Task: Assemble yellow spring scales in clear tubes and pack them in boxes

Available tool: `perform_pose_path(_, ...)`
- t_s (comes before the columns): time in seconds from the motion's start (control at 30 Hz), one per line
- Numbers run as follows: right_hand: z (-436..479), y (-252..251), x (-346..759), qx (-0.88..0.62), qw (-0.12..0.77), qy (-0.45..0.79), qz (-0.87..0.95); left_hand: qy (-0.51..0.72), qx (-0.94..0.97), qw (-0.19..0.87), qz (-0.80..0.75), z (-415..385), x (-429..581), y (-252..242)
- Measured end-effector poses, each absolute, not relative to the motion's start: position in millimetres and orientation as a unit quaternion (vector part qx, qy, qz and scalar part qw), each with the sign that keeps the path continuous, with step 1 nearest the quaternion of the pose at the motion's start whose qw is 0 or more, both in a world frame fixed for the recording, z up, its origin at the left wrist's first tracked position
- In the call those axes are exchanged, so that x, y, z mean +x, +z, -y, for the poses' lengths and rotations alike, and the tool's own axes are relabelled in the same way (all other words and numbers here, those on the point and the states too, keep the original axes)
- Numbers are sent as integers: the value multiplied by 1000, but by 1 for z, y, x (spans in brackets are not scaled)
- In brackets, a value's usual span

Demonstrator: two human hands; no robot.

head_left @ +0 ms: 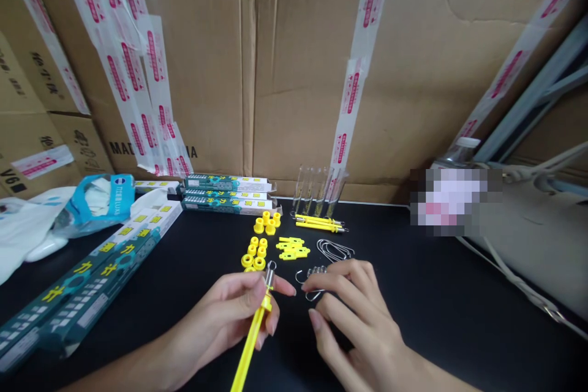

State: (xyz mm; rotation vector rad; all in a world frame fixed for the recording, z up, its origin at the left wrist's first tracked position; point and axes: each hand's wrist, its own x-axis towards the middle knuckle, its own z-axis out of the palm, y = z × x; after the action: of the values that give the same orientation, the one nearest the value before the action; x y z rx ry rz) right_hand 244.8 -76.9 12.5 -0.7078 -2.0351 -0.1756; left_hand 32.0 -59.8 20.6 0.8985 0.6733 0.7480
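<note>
My left hand (243, 306) is closed around a yellow plastic rod (248, 350), whose lower end runs out of view at the bottom. A metal spring (269, 277) with a wire loop sits at the rod's upper end. To the right, my right hand (353, 318) hovers over the table, thumb and fingers apart. Its index fingertip is at a few small coil springs (316, 270) and a wire hook (299, 277), partly hidden by the fingers. Just beyond lie several bent metal hooks (335, 250). Flat yellow plastic pieces (293, 248) and yellow ring-shaped caps (254, 251) lie beyond my left hand.
Clear tubes (316, 193) stand at the back behind finished-looking yellow rods (319, 223). Printed long boxes (227, 196) line the back and left. A blue tissue pack (98, 199) is at left, a bottle (463, 150) and a pale bag (528, 239) at right. A cardboard wall (294, 73) closes the back.
</note>
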Motion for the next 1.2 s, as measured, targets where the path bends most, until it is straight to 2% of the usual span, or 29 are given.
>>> perform_pose_path(0.33,79,22,250,-284,433,-39,855,346,418,783,-304,59,30,17)
perform_pose_path(0.57,80,21,250,-299,449,6,842,327,428,780,-317,59,31,19)
perform_pose_path(0.87,46,5,266,-431,385,57,814,333,420,772,-341,58,33,19)
perform_pose_path(1.2,5,12,273,-433,306,43,847,340,417,777,-326,56,37,16)
